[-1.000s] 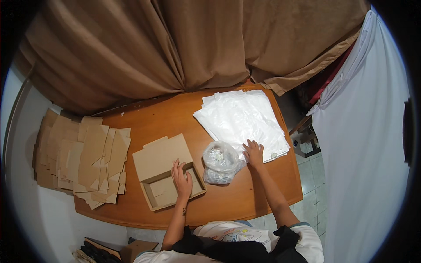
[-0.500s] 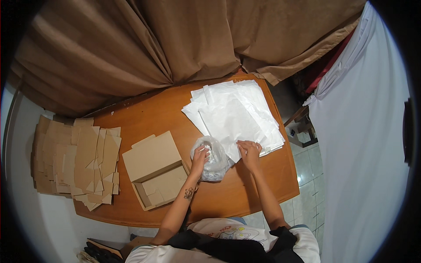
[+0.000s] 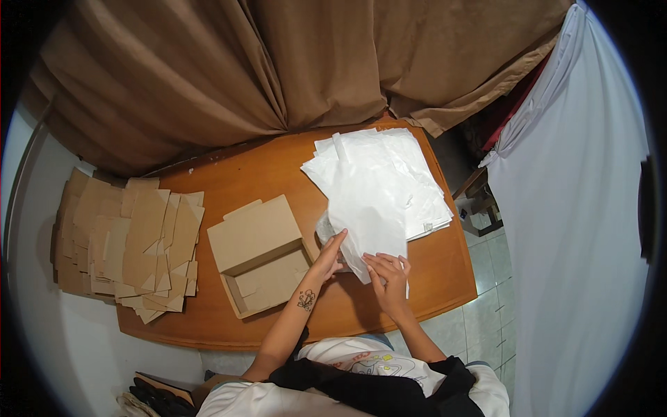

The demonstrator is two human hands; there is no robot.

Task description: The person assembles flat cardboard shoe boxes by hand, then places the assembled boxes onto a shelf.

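A thin white paper sheet (image 3: 368,208) is drawn toward me off the paper stack, its near end lifted and bent. My right hand (image 3: 389,278) has its fingers closed on that near edge. At the sheet's left edge is my left hand (image 3: 329,262), one digit along the paper and the others partly hidden beneath it; it seems to hold the sheet there. Under the sheet, a clear plastic bag (image 3: 323,226) shows only along its left side. Its opening and contents are hidden.
Left of my hands stands an open cardboard box (image 3: 274,281), lid raised at the back. Flattened cardboard pieces (image 3: 142,243) lie piled at the table's left end. The remaining white paper stack (image 3: 420,181) lies at the far right. A brown curtain (image 3: 326,62) hangs behind the wooden table (image 3: 243,174).
The paper sheet has come toward me with my right hand and now covers most of the plastic bag. My left hand has left the bag's opening and moved nearer, to the sheet's edge.
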